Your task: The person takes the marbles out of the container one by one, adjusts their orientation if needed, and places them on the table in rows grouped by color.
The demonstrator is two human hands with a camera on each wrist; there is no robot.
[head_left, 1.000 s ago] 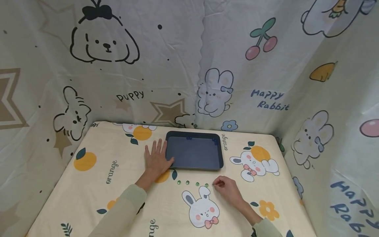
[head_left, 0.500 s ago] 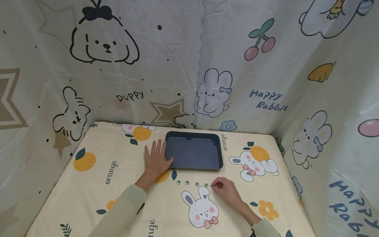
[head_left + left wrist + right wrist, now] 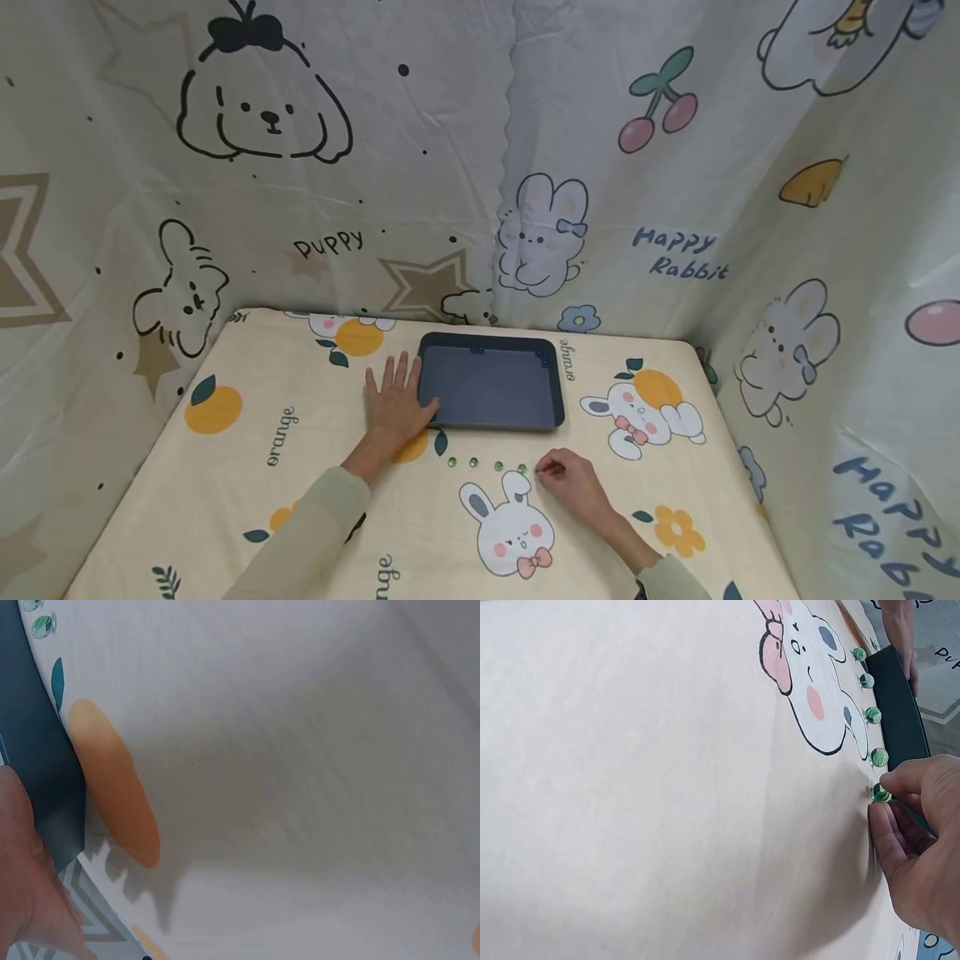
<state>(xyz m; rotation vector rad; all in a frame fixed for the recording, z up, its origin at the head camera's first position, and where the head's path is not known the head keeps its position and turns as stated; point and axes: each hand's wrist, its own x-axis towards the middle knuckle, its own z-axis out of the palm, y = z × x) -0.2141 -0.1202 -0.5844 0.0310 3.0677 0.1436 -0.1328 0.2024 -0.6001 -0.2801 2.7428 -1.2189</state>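
Observation:
My right hand [image 3: 573, 483] pinches a green-streaked glass marble [image 3: 880, 793] between thumb and fingers, low over the cloth. Just to its left, several similar marbles [image 3: 498, 467] lie in a spaced row in front of a dark blue-grey tray [image 3: 487, 396]. The held marble sits at the right end of that row, close to the nearest one. With its fingers spread, my left hand [image 3: 395, 408] rests at the tray's left side, the thumb over the near left corner. In the left wrist view, part of that hand [image 3: 26, 877] shows against the tray.
Small dark blue pieces [image 3: 543, 359] lie along the tray's far side and in its far right corner, too small to identify. A printed cream cloth [image 3: 315, 500] covers the table. Patterned fabric walls [image 3: 420, 200] rise behind and at both sides.
Over the past second my right hand has shifted slightly left, nearer the end of the marble row. The left hand and tray stay in place.

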